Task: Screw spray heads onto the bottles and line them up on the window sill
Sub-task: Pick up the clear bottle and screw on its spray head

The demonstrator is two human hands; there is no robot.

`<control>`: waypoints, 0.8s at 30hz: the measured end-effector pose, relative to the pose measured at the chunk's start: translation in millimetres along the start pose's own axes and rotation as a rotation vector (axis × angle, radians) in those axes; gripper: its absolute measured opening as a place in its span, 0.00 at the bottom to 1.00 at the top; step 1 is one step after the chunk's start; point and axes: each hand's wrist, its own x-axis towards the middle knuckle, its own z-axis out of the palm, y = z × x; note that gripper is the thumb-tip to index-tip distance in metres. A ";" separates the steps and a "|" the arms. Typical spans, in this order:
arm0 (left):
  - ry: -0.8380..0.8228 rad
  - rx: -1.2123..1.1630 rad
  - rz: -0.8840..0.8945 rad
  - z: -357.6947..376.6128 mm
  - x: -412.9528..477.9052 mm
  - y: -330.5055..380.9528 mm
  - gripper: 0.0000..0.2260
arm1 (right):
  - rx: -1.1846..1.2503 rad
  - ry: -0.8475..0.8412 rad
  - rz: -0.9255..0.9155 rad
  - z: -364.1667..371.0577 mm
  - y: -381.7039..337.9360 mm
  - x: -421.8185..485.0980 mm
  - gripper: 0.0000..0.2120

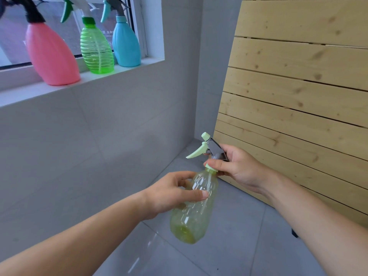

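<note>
A clear yellow-green bottle (192, 212) is held in mid-air over the floor, low in the head view. My left hand (171, 193) wraps its upper body. On its neck sits a spray head (209, 149) with a pale green trigger and collar and a grey body, and my right hand (238, 166) grips that head at the collar. Three bottles with spray heads stand in a row on the window sill (59, 87): a pink bottle (51, 56), a green ribbed bottle (96, 48) and a blue bottle (126, 43).
A wooden slatted panel (298, 86) leans at the right, reaching the grey tiled floor (229, 246). A grey tiled wall (99, 126) runs under the sill, and a white window frame closes the sill's right end just past the blue bottle.
</note>
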 end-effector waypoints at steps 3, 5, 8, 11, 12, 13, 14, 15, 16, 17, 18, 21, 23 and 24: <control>-0.020 0.010 -0.015 0.7 -0.2 0.1 0.14 | -0.164 0.102 -0.010 6.4 6.1 3.4 0.08; -0.020 0.021 -0.019 -2.3 0.5 0.6 0.14 | -0.107 0.040 0.007 3.3 4.4 2.4 0.12; -0.016 0.019 -0.008 -5.8 1.4 -0.3 0.18 | -0.023 -0.030 0.012 -2.2 0.3 -0.4 0.13; -0.019 0.053 -0.003 -3.5 2.3 -3.0 0.18 | -0.121 0.074 0.002 5.2 5.5 0.5 0.08; -0.017 0.061 -0.007 -2.8 3.0 -4.1 0.17 | -0.150 0.113 0.011 8.7 7.6 1.4 0.09; -0.012 0.064 -0.011 -2.9 3.6 -4.8 0.18 | -0.156 0.126 0.023 10.3 9.4 1.9 0.11; -0.004 0.067 -0.013 -3.9 3.9 -5.7 0.18 | -0.122 0.109 0.041 10.4 10.2 2.1 0.13; 0.004 0.070 -0.014 -5.2 3.8 -6.0 0.18 | -0.067 0.073 0.060 8.8 10.4 2.3 0.14; 0.007 0.071 -0.015 -7.0 3.4 -6.4 0.18 | -0.014 0.041 0.073 7.1 9.8 2.4 0.15; 0.005 0.065 -0.018 -8.4 3.0 -6.5 0.17 | 0.014 0.024 0.074 5.2 8.7 2.4 0.14; 0.000 0.050 -0.021 -9.5 2.7 -6.9 0.17 | 0.013 0.030 0.066 4.0 8.0 2.5 0.13; -0.026 -0.007 -0.026 -9.1 1.0 -5.8 0.19 | 0.066 0.111 0.057 5.7 8.0 4.0 0.13; -0.013 -0.058 -0.003 -6.5 1.0 -4.1 0.21 | 0.166 0.152 0.085 8.0 5.3 4.6 0.15; -0.001 -0.081 0.011 -4.8 1.5 -3.0 0.21 | 0.222 0.157 0.092 8.5 3.7 4.8 0.12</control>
